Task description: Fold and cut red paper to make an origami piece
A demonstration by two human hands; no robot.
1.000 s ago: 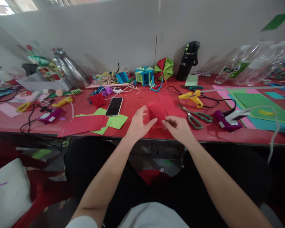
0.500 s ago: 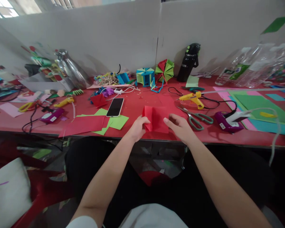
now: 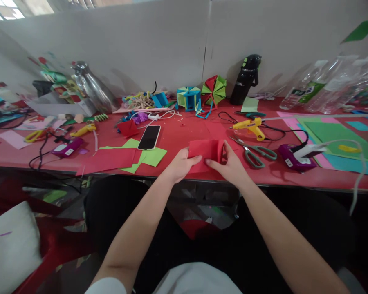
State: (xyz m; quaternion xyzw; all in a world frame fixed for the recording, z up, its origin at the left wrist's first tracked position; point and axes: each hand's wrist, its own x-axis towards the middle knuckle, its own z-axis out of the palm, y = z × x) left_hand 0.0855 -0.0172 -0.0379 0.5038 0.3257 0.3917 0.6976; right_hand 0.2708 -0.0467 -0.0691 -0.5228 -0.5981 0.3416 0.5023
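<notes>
A folded piece of red paper [image 3: 204, 149] is held between my two hands just above the table's front edge. My left hand [image 3: 183, 164] pinches its left side, thumb lying across the front. My right hand [image 3: 226, 162] grips the right side, where a folded flap stands up; the thumb is in front and the fingers are behind. Just right of that hand lie scissors [image 3: 254, 154] with grey-green handles. A yellow glue gun [image 3: 250, 127] rests behind them. Flat red paper [image 3: 113, 159] and light green sheets [image 3: 155, 157] lie to the left, beside a phone [image 3: 149, 137].
Purple power blocks [image 3: 296, 157] with cables sit at right. Coloured sheets [image 3: 334, 141] lie beyond, near plastic bottles [image 3: 331, 92]. Along the partition stand a black bottle [image 3: 245, 81], paper lantern shapes [image 3: 188, 98] and a steel jug [image 3: 95, 87]. Another yellow glue gun [image 3: 83, 130] lies left.
The raised fold was on the paper's left side and now stands on its right. My right hand has closed onto the paper, and my left thumb has moved across its front.
</notes>
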